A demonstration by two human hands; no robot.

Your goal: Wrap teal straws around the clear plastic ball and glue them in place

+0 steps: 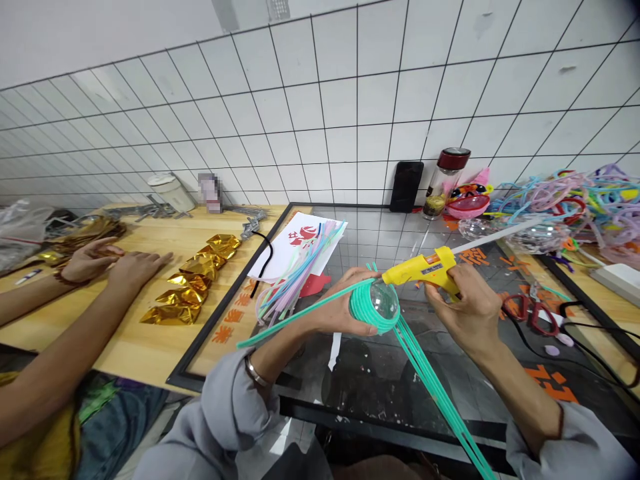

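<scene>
My left hand [345, 307] grips a clear plastic ball [385, 301], its side wound with rows of teal pipe cleaner [363, 305]. Long loose teal strands [440, 393] trail from it toward the lower right, and another runs left over my wrist. In my right hand [467, 303] is a yellow glue gun [420, 269], with a long white glue stick [493, 233] jutting from its back. The gun's nozzle is at the top edge of the ball, by the teal windings; whether it touches cannot be made out.
Pastel pipe cleaners [295, 273] lie on white paper at the left. Red-handled scissors [533, 310] and black cords lie at the right. A phone [407, 187], a glass bottle [443, 187] and tangled pipe cleaners [575, 197] line the wall. Another person's hands [130, 270] rest near gold foil [193, 287].
</scene>
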